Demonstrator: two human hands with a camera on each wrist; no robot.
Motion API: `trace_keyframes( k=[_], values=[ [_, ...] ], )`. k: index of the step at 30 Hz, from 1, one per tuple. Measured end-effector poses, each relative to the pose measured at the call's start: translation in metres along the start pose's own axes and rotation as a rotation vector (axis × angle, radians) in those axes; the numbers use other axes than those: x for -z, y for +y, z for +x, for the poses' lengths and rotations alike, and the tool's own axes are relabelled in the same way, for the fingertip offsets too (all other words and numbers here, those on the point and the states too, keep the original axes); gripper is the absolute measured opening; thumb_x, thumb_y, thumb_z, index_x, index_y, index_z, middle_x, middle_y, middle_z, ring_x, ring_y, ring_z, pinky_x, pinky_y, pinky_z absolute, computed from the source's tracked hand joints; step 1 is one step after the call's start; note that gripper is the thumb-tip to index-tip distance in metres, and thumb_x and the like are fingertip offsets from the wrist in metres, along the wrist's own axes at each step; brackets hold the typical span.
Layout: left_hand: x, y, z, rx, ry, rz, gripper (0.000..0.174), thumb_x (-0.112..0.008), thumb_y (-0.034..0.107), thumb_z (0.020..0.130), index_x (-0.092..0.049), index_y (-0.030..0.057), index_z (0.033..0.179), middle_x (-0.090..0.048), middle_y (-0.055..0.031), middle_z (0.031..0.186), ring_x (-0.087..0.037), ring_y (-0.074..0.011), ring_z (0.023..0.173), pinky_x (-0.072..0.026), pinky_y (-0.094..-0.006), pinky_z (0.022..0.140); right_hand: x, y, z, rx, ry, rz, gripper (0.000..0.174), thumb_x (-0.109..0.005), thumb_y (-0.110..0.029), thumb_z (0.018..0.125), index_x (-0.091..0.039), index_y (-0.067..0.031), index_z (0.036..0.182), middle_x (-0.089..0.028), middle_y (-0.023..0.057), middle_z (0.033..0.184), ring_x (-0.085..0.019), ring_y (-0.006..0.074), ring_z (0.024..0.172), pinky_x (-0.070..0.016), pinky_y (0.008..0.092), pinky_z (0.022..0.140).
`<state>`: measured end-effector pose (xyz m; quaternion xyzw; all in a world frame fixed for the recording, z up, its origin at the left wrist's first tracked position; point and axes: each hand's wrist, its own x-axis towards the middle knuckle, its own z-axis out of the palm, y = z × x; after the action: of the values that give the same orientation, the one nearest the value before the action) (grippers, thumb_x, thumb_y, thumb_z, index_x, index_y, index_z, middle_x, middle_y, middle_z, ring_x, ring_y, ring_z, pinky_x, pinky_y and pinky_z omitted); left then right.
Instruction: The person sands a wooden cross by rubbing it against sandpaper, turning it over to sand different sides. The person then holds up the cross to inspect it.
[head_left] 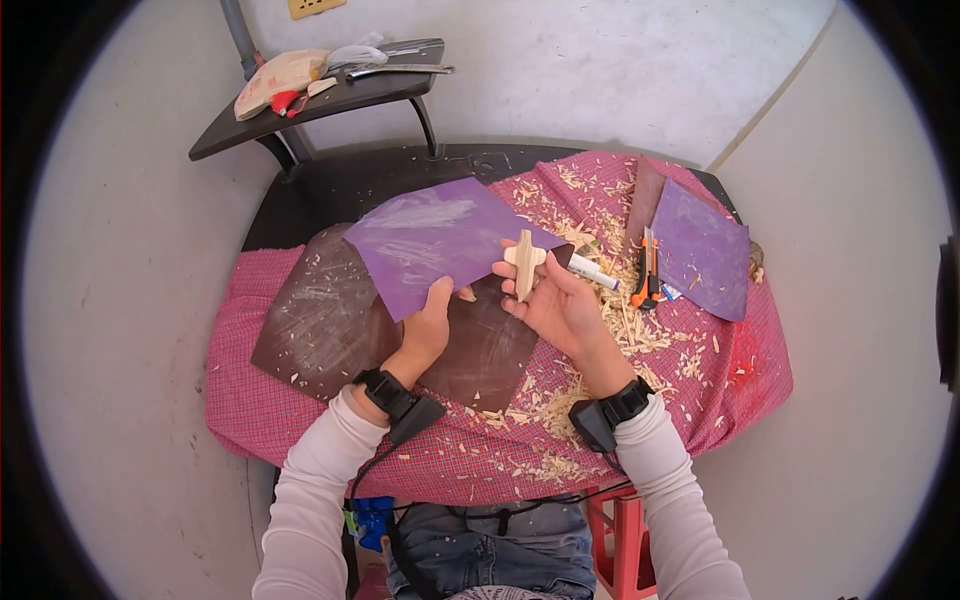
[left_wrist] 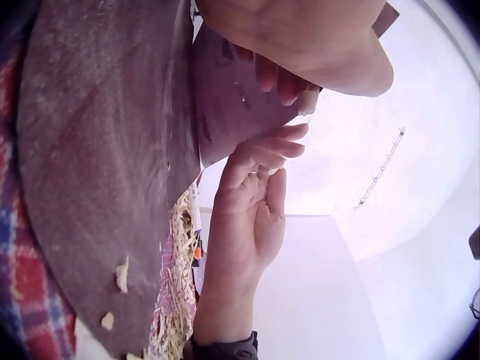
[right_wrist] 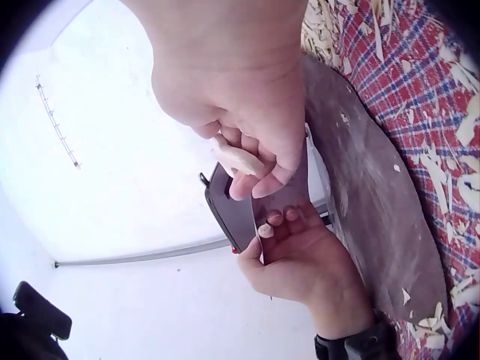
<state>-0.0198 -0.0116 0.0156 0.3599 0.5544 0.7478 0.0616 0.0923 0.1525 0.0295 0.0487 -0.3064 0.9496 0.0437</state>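
A small cross-shaped piece of pale wood (head_left: 524,262) lies in the fingers of my right hand (head_left: 568,310), which is turned palm up; in the right wrist view the same wooden piece (right_wrist: 238,157) is pinched by the thumb and fingers. My left hand (head_left: 427,325) grips the lower edge of a purple sandpaper sheet (head_left: 425,235), thumb on top and fingers beneath. Whitish dust marks the sheet, and its right corner reaches behind the wood. In the left wrist view my right hand (left_wrist: 244,217) is close to the sheet's underside (left_wrist: 232,105).
Brown sheets (head_left: 320,320) lie on the checked cloth (head_left: 240,370), with wood shavings (head_left: 640,325) scattered around. A marker (head_left: 592,271), an orange cutter (head_left: 648,270) and another purple sheet (head_left: 700,250) are at the right. A raised black shelf (head_left: 350,98) holds a bag (head_left: 280,82).
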Motion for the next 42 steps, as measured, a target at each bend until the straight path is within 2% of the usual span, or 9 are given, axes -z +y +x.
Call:
trace_keyframes(
  k=[2,8,14,20,23,26,29,35,42],
  values=[
    [0.001,-0.002,0.000,-0.003,-0.020,0.000,0.024,-0.043,0.007,0.091,-0.062,-0.0017,0.081,-0.064,-0.0072,0.077,-0.059,-0.0177,0.073,-0.0456,-0.0305,0.073,0.000,0.000,0.000,0.002,0.002,0.005,0.049,-0.029,-0.034,0.103,-0.036,-0.0029,0.141,-0.056,0.0148,0.126,-0.060,0.0188,0.102,-0.0465,0.0360,0.090],
    [-0.009,0.000,0.006,0.273,-0.013,-0.085,0.027,-0.054,0.026,0.096,-0.064,0.0003,0.095,-0.064,-0.0052,0.084,-0.059,-0.0142,0.074,-0.0466,-0.0279,0.073,-0.003,0.001,-0.001,-0.008,-0.012,0.024,0.051,-0.032,-0.033,0.103,-0.030,-0.0023,0.143,-0.058,0.0137,0.122,-0.059,0.0196,0.100,-0.0456,0.0375,0.091],
    [-0.009,0.001,0.011,0.512,0.033,-0.126,0.034,-0.062,0.035,0.091,-0.065,0.0019,0.101,-0.065,-0.0055,0.087,-0.059,-0.0130,0.075,-0.0477,-0.0270,0.072,-0.004,0.001,-0.002,-0.001,0.005,-0.009,0.048,-0.036,-0.032,0.102,-0.033,-0.0048,0.142,-0.059,0.0126,0.116,-0.060,0.0217,0.099,-0.0453,0.0373,0.091],
    [-0.014,0.012,0.005,0.330,-0.133,0.123,0.035,-0.058,0.034,0.093,-0.062,0.0023,0.106,-0.065,-0.0095,0.096,-0.062,-0.0153,0.077,-0.0526,-0.0292,0.076,0.000,0.009,-0.003,0.101,0.030,-0.094,0.029,-0.048,-0.023,0.098,-0.044,-0.0066,0.123,-0.058,0.0127,0.113,-0.062,0.0229,0.094,-0.0516,0.0352,0.084],
    [-0.016,0.006,0.007,0.482,-0.028,0.033,0.036,-0.054,0.034,0.095,-0.061,0.0005,0.107,-0.065,-0.0116,0.098,-0.063,-0.0168,0.076,-0.0527,-0.0294,0.077,0.008,0.009,-0.001,0.055,0.035,-0.152,0.016,-0.049,-0.018,0.098,-0.045,-0.0084,0.110,-0.063,0.0111,0.096,-0.066,0.0213,0.081,-0.0560,0.0323,0.071],
    [-0.008,-0.015,0.011,0.585,-0.001,-0.193,0.039,-0.048,0.034,0.097,-0.059,-0.0013,0.108,-0.065,-0.0135,0.100,-0.063,-0.0180,0.076,-0.0528,-0.0302,0.077,-0.012,0.004,-0.003,-0.025,0.224,-0.442,0.014,-0.046,-0.020,0.100,-0.042,-0.0087,0.107,-0.062,0.0105,0.084,-0.063,0.0204,0.062,-0.0552,0.0295,0.058],
    [-0.007,-0.012,0.008,0.594,-0.106,-0.285,0.040,-0.043,0.034,0.099,-0.058,-0.0015,0.109,-0.065,-0.0151,0.099,-0.063,-0.0183,0.076,-0.0532,-0.0311,0.076,-0.005,0.006,-0.005,0.045,0.170,-0.537,0.016,-0.044,-0.020,0.100,-0.038,-0.0074,0.109,-0.059,0.0103,0.075,-0.059,0.0200,0.053,-0.0538,0.0299,0.053],
    [-0.018,-0.001,-0.002,0.425,-0.316,-0.248,0.037,-0.043,0.032,0.100,-0.059,-0.0005,0.108,-0.063,-0.0086,0.100,-0.060,-0.0160,0.087,-0.0473,-0.0309,0.084,-0.016,0.019,0.004,0.326,0.288,-0.641,0.032,-0.041,-0.012,0.099,-0.024,-0.0036,0.126,-0.057,0.0102,0.078,-0.059,0.0188,0.059,-0.0524,0.0277,0.057],
    [-0.022,0.006,-0.006,0.327,-0.059,0.066,0.032,-0.047,0.027,0.099,-0.059,0.0011,0.113,-0.060,-0.0035,0.108,-0.055,-0.0135,0.100,-0.0429,-0.0290,0.089,-0.019,0.010,-0.004,0.361,0.340,-1.222,0.044,-0.045,-0.007,0.097,-0.025,-0.0005,0.135,-0.063,0.0117,0.081,-0.063,0.0185,0.064,-0.0514,0.0285,0.059]
  ],
)
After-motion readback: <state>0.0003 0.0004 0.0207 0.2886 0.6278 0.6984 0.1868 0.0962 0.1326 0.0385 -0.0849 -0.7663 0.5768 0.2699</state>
